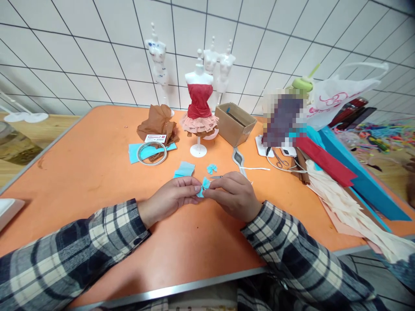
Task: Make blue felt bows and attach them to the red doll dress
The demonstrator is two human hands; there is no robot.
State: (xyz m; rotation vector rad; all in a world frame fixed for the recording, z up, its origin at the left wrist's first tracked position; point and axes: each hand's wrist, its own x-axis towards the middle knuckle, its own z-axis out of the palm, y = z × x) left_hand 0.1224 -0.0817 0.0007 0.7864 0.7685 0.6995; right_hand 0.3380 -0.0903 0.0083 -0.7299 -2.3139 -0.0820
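Watching through the head camera, I see both hands meeting over the orange table (97, 172), clamped from either side on 1 small blue paper bow (204, 186). The left hand (168, 199) pinches its left wing and the right hand (231, 195) grips its middle and right wing. The bow is held just above the tabletop, toward the near edge. I judge the step in hand to be shaping or tightening the bow's waist. Any further handling calls for a light, steady pinch, as the paper looks thin and easy to tear.

Just beyond the fingers lie 1 small metal tool (216, 177), too small to identify, 1 second bow (212, 168) and 1 folded blue strip (184, 169). Farther back I count 1 tape ring (152, 153), 1 brown paper bundle (158, 123) and 1 open cardboard box (235, 123). There are 4 dress forms: 1 dressed form (199, 101) in red with pink ruffles, and 3 bare forms (157, 52) behind it.
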